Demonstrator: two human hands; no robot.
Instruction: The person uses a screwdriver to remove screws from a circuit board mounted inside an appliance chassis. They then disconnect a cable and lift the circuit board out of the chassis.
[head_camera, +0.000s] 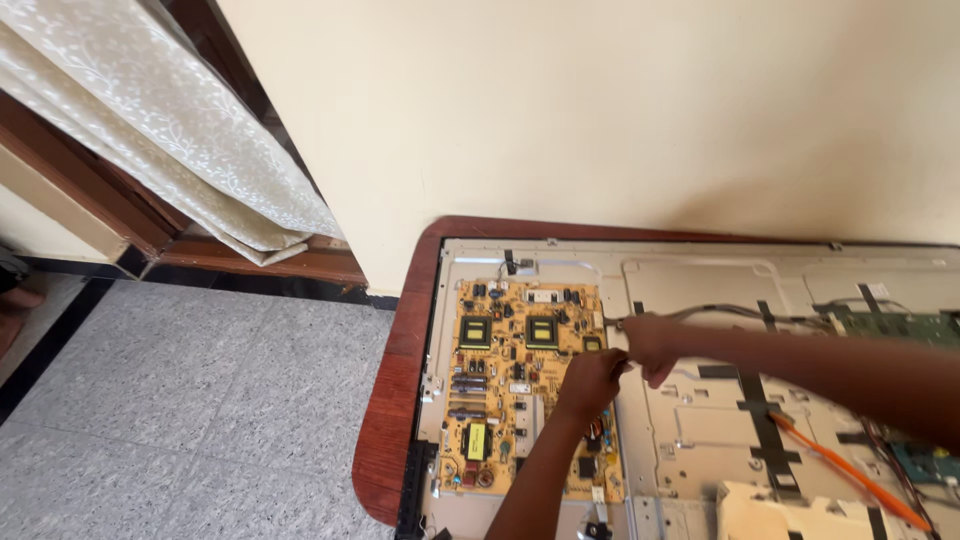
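Nearest the camera, the left hand (590, 385) is seen curled over the right edge of a yellow circuit board (525, 385), though whether anything is gripped cannot be told. Just above it, the right hand (650, 345) is closed on a grey cable (725, 311). Both board and cable are fixed in an opened metal panel (690, 420) lying on a wooden surface (395, 400).

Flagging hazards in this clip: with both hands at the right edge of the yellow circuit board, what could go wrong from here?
1. The left hand rests on the bare board; it may press or bend parts.
2. The right hand is at the grey cable; a hard pull might strain it.
3. The panel lies near the table edge and could slide.
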